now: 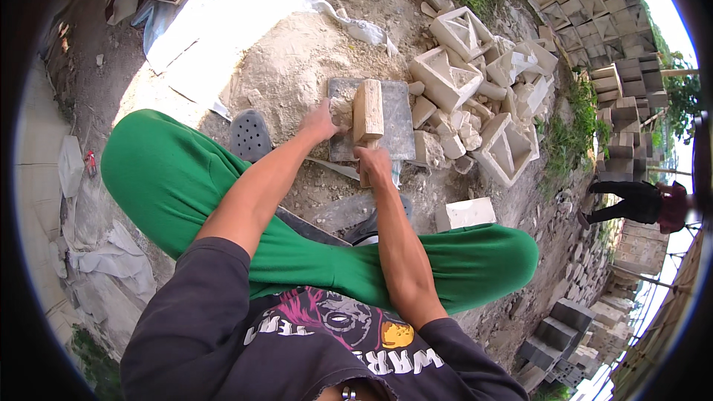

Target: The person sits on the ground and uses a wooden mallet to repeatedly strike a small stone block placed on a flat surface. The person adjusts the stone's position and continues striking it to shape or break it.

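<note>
My right hand point(373, 165) is closed round the handle of a wooden mallet. The mallet's thick, pale block-shaped head point(368, 110) is over a dark grey square slab point(397, 122) on the ground in front of me. At the slab's left edge is my left hand point(320, 122), its thumb and a finger apart, beside loose pale crumbs and powder. I see nothing held in it, though part of the fingers is hidden. Whether the mallet head touches the slab is hard to tell.
Pale hollow blocks point(447, 78) and broken chunks are heaped right of the slab. A white block point(466, 213) lies by my right knee. A grey clog point(251, 136) is left of my arm. Stacked blocks point(568, 327) and a person point(639, 203) are at the far right.
</note>
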`<state>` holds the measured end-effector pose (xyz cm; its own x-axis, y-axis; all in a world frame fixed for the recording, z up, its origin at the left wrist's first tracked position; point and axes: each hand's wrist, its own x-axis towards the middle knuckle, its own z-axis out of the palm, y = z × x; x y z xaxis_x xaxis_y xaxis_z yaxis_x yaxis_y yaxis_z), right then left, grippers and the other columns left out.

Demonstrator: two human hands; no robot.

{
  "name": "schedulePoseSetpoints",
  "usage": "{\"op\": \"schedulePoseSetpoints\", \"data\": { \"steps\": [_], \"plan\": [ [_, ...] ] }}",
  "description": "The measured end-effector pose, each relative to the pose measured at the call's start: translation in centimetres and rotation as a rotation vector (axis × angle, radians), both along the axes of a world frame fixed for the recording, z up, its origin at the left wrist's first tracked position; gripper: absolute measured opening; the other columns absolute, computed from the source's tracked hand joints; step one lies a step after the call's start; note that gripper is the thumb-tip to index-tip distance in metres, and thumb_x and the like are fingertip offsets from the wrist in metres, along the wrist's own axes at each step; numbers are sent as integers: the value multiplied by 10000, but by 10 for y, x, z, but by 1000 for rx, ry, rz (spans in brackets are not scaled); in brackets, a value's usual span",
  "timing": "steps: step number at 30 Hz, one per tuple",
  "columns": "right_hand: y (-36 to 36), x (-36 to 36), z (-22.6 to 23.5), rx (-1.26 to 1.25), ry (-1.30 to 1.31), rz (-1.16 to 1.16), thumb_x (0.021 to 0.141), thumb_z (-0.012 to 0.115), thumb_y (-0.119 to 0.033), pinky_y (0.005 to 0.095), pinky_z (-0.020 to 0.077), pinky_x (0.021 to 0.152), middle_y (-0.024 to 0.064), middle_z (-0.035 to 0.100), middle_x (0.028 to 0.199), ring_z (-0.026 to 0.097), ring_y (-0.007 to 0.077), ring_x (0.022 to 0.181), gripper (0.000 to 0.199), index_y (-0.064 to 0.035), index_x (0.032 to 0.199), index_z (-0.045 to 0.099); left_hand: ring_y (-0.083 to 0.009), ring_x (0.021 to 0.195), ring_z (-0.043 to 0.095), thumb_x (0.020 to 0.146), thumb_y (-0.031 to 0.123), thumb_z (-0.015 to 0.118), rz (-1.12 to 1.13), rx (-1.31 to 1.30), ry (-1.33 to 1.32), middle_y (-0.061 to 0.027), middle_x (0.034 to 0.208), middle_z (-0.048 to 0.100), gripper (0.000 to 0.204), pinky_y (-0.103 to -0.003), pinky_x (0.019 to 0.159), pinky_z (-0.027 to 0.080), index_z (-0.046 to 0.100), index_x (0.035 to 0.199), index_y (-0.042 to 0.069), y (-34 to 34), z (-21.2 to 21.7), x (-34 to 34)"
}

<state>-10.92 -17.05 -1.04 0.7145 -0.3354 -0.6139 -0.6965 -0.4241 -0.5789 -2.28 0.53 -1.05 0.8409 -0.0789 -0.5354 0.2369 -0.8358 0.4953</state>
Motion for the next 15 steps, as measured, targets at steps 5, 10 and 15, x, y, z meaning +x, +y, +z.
{"op": "schedulePoseSetpoints", "data": {
  "steps": [5, 10, 15],
  "plan": [
    [21, 11, 68, 59, -283, -119, 745, 710, -226, 358, 528, 556, 99, 657, 635, 669, 202, 559, 270, 37, 781, 657, -477, 1201, 583, 749, 451, 869, 1, -37, 5, -307, 1405, 469, 947, -538, 987, 504, 333, 1447, 100, 9, -19, -4],
    [8, -9, 6, 56, -84, -51, 729, 725, -185, 364, 516, 524, 118, 664, 642, 669, 223, 544, 235, 42, 768, 674, -483, 1184, 594, 758, 449, 862, -33, -32, 21, -329, 1397, 463, 940, -540, 974, 512, 327, 1448, 99, -1, -1, 2],
    [3, 5, 14, 90, -5, -71, 724, 721, -239, 390, 539, 593, 144, 699, 708, 700, 247, 611, 291, 43, 786, 688, -463, 1188, 599, 756, 447, 864, 5, 18, -4, -309, 1406, 461, 951, -535, 973, 514, 320, 1458, 107, 2, -7, -2]
  ]
}}
